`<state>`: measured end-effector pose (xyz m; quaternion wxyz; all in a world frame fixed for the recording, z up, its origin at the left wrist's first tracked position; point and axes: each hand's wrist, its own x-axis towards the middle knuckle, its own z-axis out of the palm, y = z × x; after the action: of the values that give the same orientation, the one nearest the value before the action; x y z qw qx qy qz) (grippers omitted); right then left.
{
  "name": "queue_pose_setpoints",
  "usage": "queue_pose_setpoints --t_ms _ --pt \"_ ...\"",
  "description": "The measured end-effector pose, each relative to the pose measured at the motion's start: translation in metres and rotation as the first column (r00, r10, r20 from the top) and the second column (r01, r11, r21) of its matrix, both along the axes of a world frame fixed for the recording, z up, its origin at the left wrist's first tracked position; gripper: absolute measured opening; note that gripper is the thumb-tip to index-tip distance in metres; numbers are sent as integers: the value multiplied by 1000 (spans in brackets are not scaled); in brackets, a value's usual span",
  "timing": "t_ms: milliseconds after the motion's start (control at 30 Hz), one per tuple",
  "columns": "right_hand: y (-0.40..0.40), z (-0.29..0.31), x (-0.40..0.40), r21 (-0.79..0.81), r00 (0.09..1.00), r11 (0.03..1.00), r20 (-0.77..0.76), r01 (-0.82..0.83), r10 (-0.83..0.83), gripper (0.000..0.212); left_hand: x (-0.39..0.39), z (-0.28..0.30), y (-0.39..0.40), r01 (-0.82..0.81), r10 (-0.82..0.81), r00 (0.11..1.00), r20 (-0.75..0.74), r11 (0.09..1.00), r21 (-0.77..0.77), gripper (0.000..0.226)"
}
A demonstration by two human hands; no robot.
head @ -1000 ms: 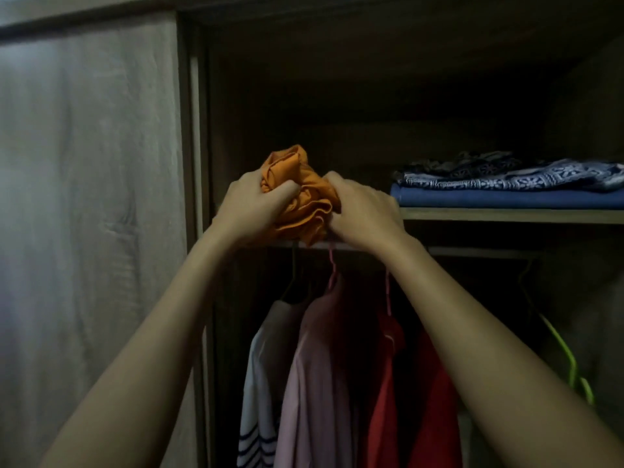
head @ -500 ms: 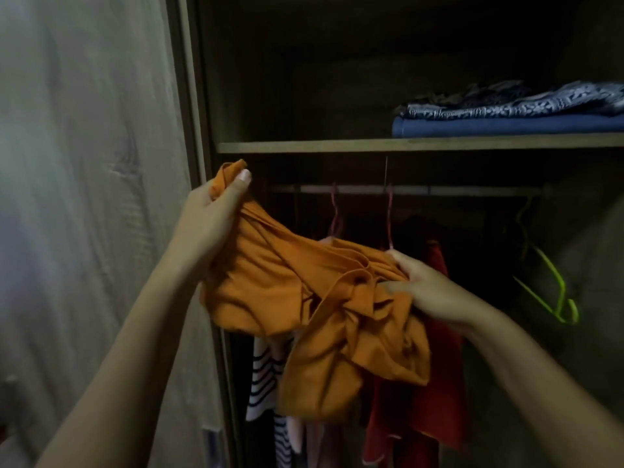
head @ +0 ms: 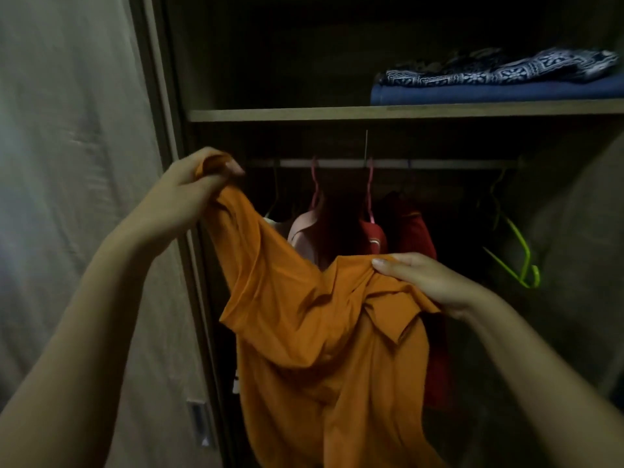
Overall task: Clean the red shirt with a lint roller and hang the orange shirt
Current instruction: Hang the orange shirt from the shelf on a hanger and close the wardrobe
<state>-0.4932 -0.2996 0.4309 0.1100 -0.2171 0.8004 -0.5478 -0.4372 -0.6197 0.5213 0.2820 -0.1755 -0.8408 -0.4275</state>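
Both hands' grip: left hand (head: 189, 187), right hand (head: 429, 282) hold orange shirt (head: 314, 332).

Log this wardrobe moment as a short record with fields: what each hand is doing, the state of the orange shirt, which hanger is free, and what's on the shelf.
left hand: left hand grips one bunched end of the orange fabric shirt, raised high
right hand: right hand pinches the shirt near its collar, lower
orange shirt: unfurled, draped between both hands, not on a hanger
free hanger: bare lime-green plastic hanger at the right end of the metal rail
hung clothes: pale pink garment, red shirt
shelf: folded blue cloth under patterned navy-and-white fabric
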Motion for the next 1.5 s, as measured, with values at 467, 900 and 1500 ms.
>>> queue_pose_setpoints --t_ms 467,900,1500 --pt "-73 -3 41 80 925 995 -369 -67 92 43 -15 -24 61 -186 155 975 -159 962 -198 25" --pt "-72 -27 26 72 947 980 -251 -187 199 26 -8 -24 42 -11 -27 994 -106 940 -340 34" --pt "13 26 31 -194 982 981 -182 14 -50 13 -23 -34 34 131 -105 950 293 989 -70 37"
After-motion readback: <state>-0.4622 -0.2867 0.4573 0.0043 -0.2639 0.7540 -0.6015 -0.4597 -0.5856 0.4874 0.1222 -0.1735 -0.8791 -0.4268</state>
